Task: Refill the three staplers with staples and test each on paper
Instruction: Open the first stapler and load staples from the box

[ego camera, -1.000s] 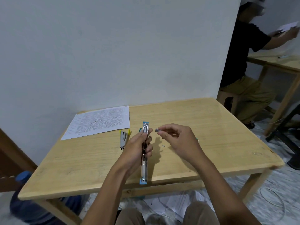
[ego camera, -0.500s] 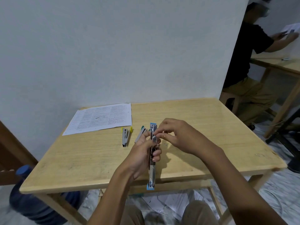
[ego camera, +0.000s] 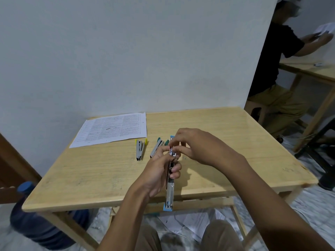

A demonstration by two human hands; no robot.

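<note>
My left hand (ego camera: 159, 171) grips a blue stapler (ego camera: 170, 192) that is swung fully open into one long strip, held above the wooden table (ego camera: 235, 147). My right hand (ego camera: 197, 145) pinches at the stapler's metal channel near its far end; whether staples are between the fingertips is hidden. A yellow-tipped stapler (ego camera: 140, 149) lies on the table to the left. A green-tipped stapler (ego camera: 157, 147) lies beside it, partly behind my left fingers. A printed sheet of paper (ego camera: 112, 129) rests at the back left of the table.
A white wall stands right behind the table. A blue water jug (ego camera: 36, 225) sits on the floor at the left. Loose papers (ego camera: 192, 223) lie under the table. Another person (ego camera: 277, 69) sits at a second table at the right.
My right hand has moved left from beside the stapler onto its open channel. The green-tipped stapler has come into sight beside my left hand.
</note>
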